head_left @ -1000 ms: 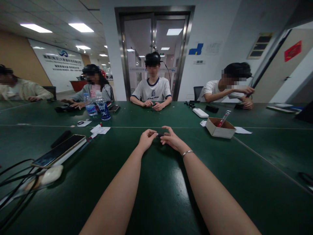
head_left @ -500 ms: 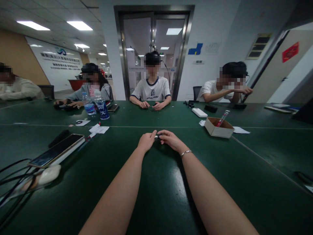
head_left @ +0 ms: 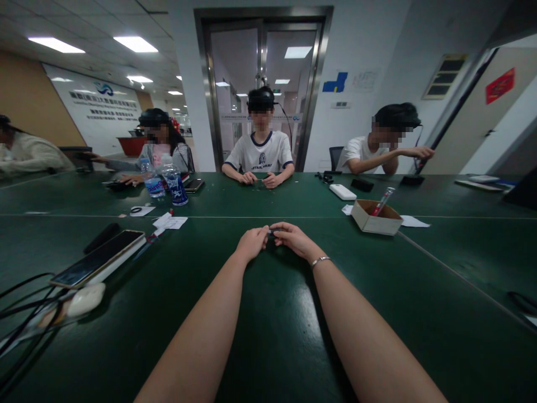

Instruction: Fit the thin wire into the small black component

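Both my forearms stretch out over the dark green table (head_left: 268,336). My left hand (head_left: 251,243) and my right hand (head_left: 295,238) meet at the table's middle, fingers curled and pinched together on a small dark object (head_left: 271,232) held between them. Most of that object is hidden by the fingertips, and I cannot name it. A thin silver bracelet (head_left: 320,260) circles my right wrist.
A phone on a white power bank (head_left: 100,258) and black cables (head_left: 20,302) lie at the left. An open cardboard box (head_left: 376,218) with a red pen stands at the right. Water bottles (head_left: 168,182) and paper slips (head_left: 170,222) sit further back. Several people sit along the far edge.
My hands have closed in on each other, and the small object is more hidden than before. The person at the far right has stretched an arm out to the right.
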A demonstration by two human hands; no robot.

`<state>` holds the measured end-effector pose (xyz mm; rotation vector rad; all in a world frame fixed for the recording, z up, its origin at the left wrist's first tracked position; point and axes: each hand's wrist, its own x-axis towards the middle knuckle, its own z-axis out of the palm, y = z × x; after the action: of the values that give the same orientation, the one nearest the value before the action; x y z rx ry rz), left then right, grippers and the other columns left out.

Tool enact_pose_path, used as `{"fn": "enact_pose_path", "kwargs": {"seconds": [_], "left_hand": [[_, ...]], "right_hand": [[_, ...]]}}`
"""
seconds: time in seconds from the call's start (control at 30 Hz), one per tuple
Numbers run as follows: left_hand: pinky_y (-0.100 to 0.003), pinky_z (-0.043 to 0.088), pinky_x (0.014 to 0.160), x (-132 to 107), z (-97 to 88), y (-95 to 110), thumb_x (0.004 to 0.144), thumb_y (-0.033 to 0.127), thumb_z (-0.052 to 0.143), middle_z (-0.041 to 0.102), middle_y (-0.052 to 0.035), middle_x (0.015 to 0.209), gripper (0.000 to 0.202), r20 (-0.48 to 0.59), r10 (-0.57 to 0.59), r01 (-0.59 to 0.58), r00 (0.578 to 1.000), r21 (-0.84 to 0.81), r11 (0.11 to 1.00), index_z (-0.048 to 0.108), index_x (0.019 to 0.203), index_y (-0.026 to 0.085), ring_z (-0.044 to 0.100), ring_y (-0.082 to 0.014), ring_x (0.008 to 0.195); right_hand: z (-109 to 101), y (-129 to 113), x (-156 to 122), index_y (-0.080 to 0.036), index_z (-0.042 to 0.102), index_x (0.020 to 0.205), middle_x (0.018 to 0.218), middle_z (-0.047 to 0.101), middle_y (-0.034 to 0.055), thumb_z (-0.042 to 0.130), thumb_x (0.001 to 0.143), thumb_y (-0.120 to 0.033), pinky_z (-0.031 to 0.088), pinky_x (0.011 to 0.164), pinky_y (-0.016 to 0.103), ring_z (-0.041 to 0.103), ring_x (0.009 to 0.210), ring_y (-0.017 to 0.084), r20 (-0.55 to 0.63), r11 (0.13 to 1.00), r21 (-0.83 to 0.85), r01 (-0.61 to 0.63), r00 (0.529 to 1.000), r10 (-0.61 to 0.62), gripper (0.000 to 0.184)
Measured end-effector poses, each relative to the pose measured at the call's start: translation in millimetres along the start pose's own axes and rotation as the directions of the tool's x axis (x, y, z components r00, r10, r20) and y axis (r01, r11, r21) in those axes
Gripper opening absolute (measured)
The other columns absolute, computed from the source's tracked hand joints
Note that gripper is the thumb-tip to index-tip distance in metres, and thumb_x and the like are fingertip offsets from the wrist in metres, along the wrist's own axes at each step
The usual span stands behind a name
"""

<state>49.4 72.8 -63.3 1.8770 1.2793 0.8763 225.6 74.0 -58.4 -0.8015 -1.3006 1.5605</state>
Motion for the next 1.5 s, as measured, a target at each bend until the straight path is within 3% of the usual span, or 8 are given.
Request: {"fn": "enact_pose_path", "kwargs": {"seconds": [0.2,0.53,1.13,1.5], "left_hand": [[-0.028,0.037,0.060,-4.9,-2.0,10.8,0.088,0.066,0.021,0.056,-0.0014,0.053,0.065,-0.039,-0.023,0.026,0.999,0.075,0.997,0.054,0.059,0.018,0.055,-0.0165,0.054],[-0.030,0.034,0.063,-6.1,-1.9,13.9,0.091,0.060,0.021,0.060,-0.0036,0.065,0.063,-0.137,-0.004,0.027,0.991,0.167,0.986,0.054,0.057,0.020,0.053,-0.0179,0.062],[-0.030,0.037,0.064,-4.6,-5.2,13.9,0.090,0.060,0.019,0.058,-0.0035,0.056,0.065,-0.072,-0.030,0.037,0.997,0.112,0.993,0.058,0.057,0.019,0.053,-0.0182,0.057],[-0.029,0.038,0.065,3.6,-6.4,9.8,0.087,0.051,0.027,0.054,-0.0031,0.050,0.057,-0.060,-0.141,0.144,0.988,0.049,0.988,0.059,0.050,0.019,0.053,-0.0184,0.055]], "right_hand": [[-0.3,-0.5,-1.0,-0.016,0.068,0.091,0.085,0.064,0.0028,0.073,0.070,-0.011,0.053,0.059,0.019,0.059,0.061,0.009,0.010,1.000,0.012,0.005,1.000,-0.005,0.023],[-0.9,0.7,-1.0,-0.016,0.067,0.093,0.084,0.063,0.0025,0.075,0.071,-0.011,0.054,0.060,0.019,0.059,0.063,0.009,0.003,1.000,0.016,0.013,1.000,-0.013,0.024],[-0.3,0.4,-1.0,-0.015,0.065,0.094,0.080,0.064,0.0015,0.078,0.067,-0.015,0.055,0.061,0.022,0.061,0.061,0.010,0.024,0.999,-0.049,0.015,1.000,-0.014,0.029],[0.2,3.2,1.8,-0.015,0.066,0.093,0.085,0.065,0.0026,0.080,0.061,-0.017,0.053,0.061,0.022,0.061,0.065,0.011,0.026,0.988,-0.135,0.072,0.997,-0.069,0.035]]}}
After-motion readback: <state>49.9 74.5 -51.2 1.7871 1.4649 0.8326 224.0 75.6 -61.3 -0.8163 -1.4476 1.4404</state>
